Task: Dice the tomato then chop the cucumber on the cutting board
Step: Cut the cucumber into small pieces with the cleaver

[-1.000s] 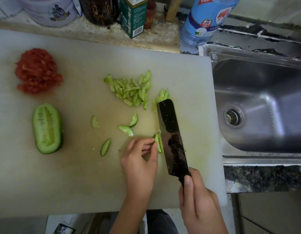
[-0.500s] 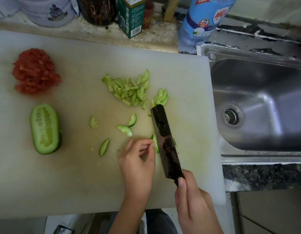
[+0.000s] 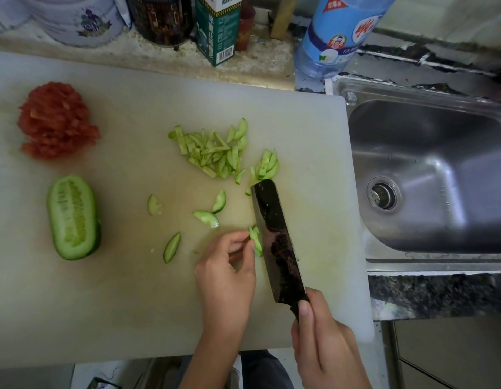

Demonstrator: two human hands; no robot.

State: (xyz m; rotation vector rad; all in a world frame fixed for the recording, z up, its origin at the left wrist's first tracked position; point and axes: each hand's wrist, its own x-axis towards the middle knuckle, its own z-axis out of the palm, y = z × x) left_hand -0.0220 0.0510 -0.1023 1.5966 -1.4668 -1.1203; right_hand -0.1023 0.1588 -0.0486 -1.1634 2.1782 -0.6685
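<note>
Glossy steel sink (image 3: 429,153), matt plastic board (image 3: 131,290)

The board (image 3: 131,304) is off-white with a yellowish stain at its middle. The tomato (image 3: 57,120) is red. The cucumber (image 3: 72,217) has pale green flesh and dark green skin. The knife (image 3: 274,237) blade is black. The sink (image 3: 412,136) is grey steel, the bottle (image 3: 333,32) blue with a red-and-white label, the box (image 3: 218,29) dark green, the bench (image 3: 159,51) speckled beige.

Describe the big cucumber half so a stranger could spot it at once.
Start at the white cutting board left of the steel sink. Near its left edge, just on the person's side of the diced tomato pile, lies the cucumber half. It is the only large piece, seeded cut face up; the other cucumber bits are thin slices nearer the knife.
</note>
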